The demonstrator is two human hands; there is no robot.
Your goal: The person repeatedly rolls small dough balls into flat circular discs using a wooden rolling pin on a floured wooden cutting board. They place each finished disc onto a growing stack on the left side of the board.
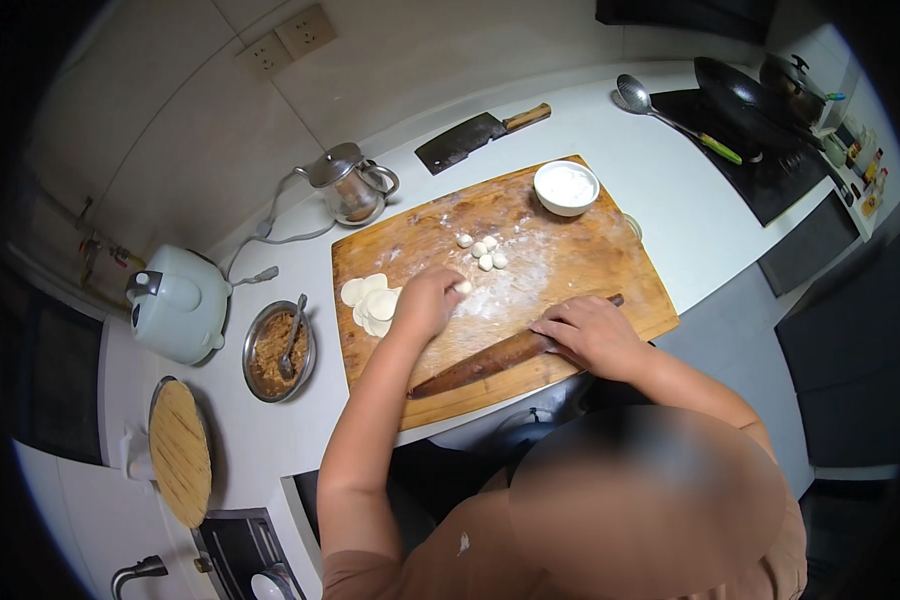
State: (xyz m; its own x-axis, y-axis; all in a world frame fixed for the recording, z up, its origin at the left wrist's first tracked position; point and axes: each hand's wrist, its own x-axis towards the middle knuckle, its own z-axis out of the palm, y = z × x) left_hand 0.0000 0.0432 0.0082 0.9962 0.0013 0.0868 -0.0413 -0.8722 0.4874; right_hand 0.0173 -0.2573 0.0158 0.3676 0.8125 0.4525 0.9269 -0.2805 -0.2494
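On the floured wooden board [615, 262], my left hand [428, 303] is closed, its fingertips pinching a small white dough piece [463, 287]. Just left of that hand lies an overlapping pile of thin round dough wrappers [372, 300]. My right hand [598, 338] lies over the right part of a dark, tapered wooden rolling pin [485, 364], fingers bent across it. The pin slants along the near side of the board. Several small dough pieces [485, 252] sit together near the board's middle. A white bowl [567, 208] of white powder, like flour, stands at the far right of the board.
Left of the board is a metal bowl [249, 365] of brown filling with a spoon. A metal kettle [353, 190] and a cleaver [462, 142] are behind it. A rice cooker [182, 305] and round woven tray [180, 455] stand left; a skimmer [632, 94] and cooktop [770, 190] are right.
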